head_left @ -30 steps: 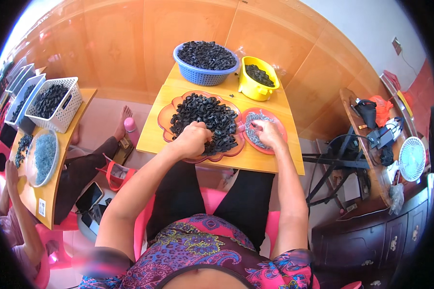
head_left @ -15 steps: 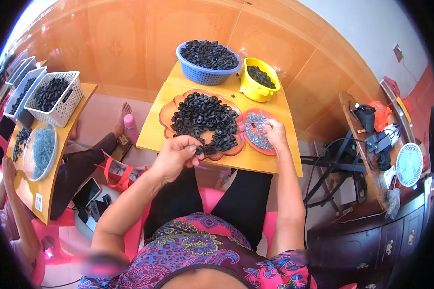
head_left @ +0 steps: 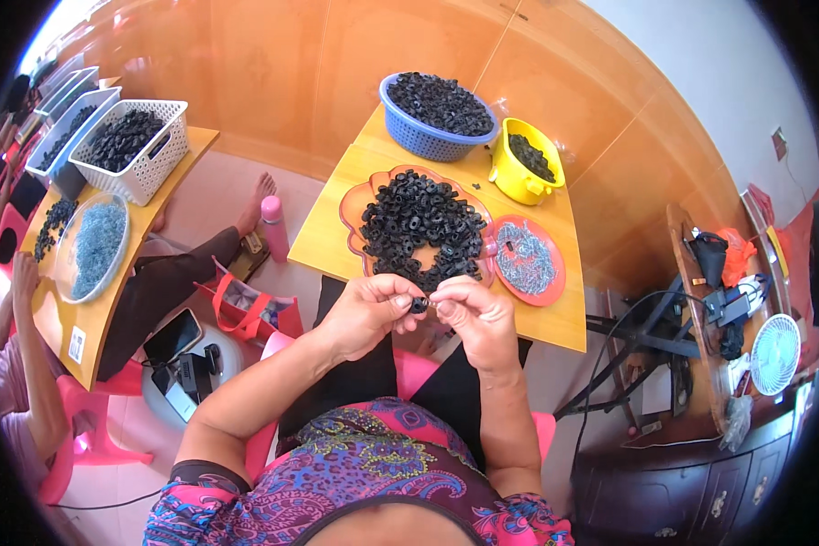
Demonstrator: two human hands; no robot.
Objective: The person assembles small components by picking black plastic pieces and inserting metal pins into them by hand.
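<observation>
My left hand [head_left: 369, 312] and my right hand [head_left: 475, 312] meet above my lap, just in front of the small yellow table [head_left: 555, 309]. Between their fingertips they pinch one small black ring [head_left: 419, 304]. Behind them lies an orange flower-shaped tray [head_left: 353, 202] heaped with several black rings [head_left: 422, 224]. Next to it on the right sits a red plate [head_left: 555, 269] of small silvery metal parts [head_left: 523, 256]. What the right fingertips hold besides the ring is too small to tell.
A blue basket [head_left: 428, 138] of black rings and a yellow pot [head_left: 519, 179] stand at the table's far end. Another person sits at a left table [head_left: 109, 300] with white baskets [head_left: 141, 168]. A pink bottle [head_left: 274, 227], red bag [head_left: 246, 305], and fan [head_left: 773, 353] surround me.
My left hand left the tray's pile with a black ring and came back toward me. My right hand left the red plate and joined it on the ring.
</observation>
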